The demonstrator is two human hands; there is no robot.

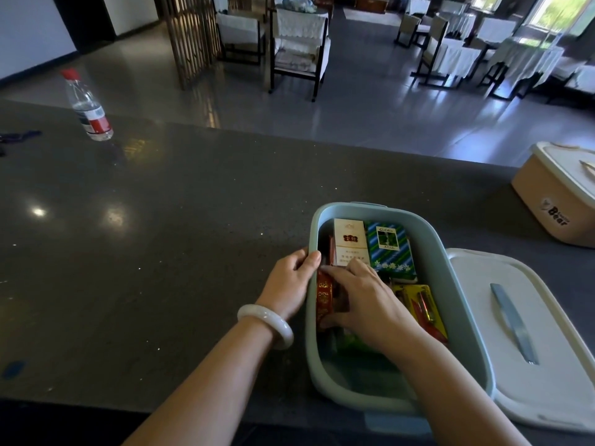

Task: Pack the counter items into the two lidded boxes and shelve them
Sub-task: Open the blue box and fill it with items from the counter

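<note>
A pale green box (463, 320) stands open on the dark counter (145, 252), near its front edge. Inside lie a white and gold pack (350, 239), a green and blue pack (389, 249), a yellow pack (421, 307) and a red pack (324, 300) standing on edge along the left wall. My left hand (291, 278) grips the box's left rim, thumb over the edge. My right hand (370, 304) reaches into the box, fingers closed on the red pack. The box's white lid (528, 342) lies to its right. A peach box (553, 201) with its lid on sits far right.
A water bottle (87, 107) with a red cap stands at the counter's far left. A dark purple item (19, 136) lies at the left edge. Beyond the counter are chairs (299, 49) and covered tables (515, 56) on a shiny floor.
</note>
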